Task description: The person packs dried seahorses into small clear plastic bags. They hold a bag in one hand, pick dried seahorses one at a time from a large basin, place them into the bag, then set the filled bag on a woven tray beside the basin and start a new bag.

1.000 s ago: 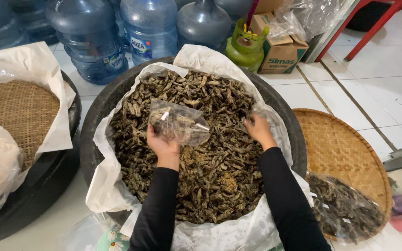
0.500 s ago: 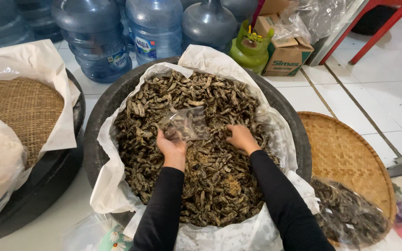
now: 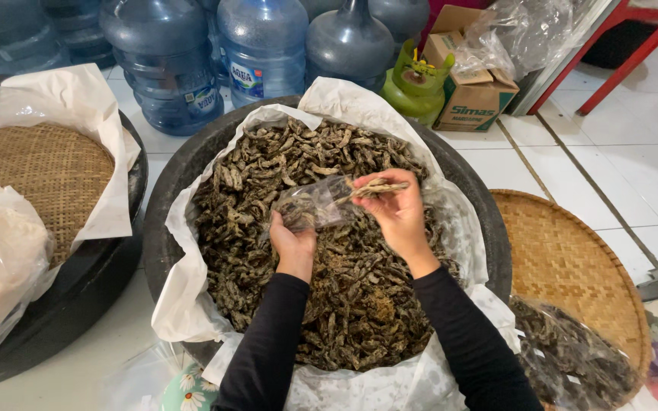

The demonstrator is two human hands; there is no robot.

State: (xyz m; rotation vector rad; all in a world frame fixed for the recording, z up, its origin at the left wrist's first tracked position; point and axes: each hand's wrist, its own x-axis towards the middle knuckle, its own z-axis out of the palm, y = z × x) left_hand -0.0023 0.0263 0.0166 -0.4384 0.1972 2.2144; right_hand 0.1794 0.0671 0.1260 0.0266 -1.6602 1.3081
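Head camera looks down on our two hands over a wide dark round basin (image 3: 163, 221) lined with white paper (image 3: 192, 289) and heaped with dark, shrivelled dried fish (image 3: 344, 304). Our left hand (image 3: 292, 242) grips the near edge of a small clear plastic bag (image 3: 315, 205), fingers curled closed around the film, so the bag stands open just above the heap, a little left of the basin's middle. Our right hand (image 3: 399, 215) sits just right of the bag, fingers pinched narrow on a few pale dried fish pieces (image 3: 378, 187) held at the bag's mouth. Both arms wear black sleeves (image 3: 268, 342) coming in from the near edge.

To the left, a second dark basin (image 3: 78, 304) holds a round woven bamboo tray (image 3: 39, 175) with white paper over its far rim. To the right, on the white tiled floor (image 3: 634, 167), lies another round woven bamboo tray (image 3: 573, 259), with a filled clear bag of dried fish (image 3: 573, 365) resting on its near part. At the far side stand large blue water jugs (image 3: 264, 46), a small green gas cylinder (image 3: 414, 87) and a brown cardboard box (image 3: 472, 87), with a red metal leg (image 3: 611, 61) at the far right.
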